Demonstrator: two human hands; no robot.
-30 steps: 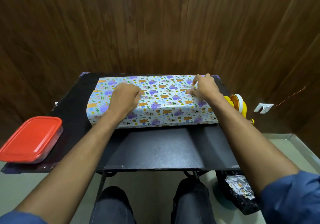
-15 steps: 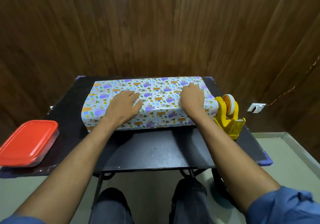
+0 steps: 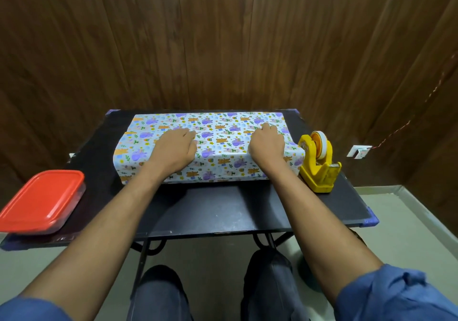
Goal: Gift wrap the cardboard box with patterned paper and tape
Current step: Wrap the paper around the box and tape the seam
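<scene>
The box wrapped in patterned paper, white with purple and orange figures, lies across the far half of the black table. My left hand rests palm down on the top of the paper, left of centre, fingers loosely bent. My right hand presses on the top right part, fingers curled with the tips on the paper. Both hands hold the paper against the box. No cardboard shows. A yellow tape dispenser with a roll of tape stands just right of the box.
A container with a red lid sits on the table's near left corner. A wooden wall stands right behind the table. My knees are under the near edge. A wall socket is at the right.
My right hand has slid from the far right edge of the box top back toward me, then settled. The left hand has stayed almost in place. The view has shifted, showing the whole tape dispenser.
</scene>
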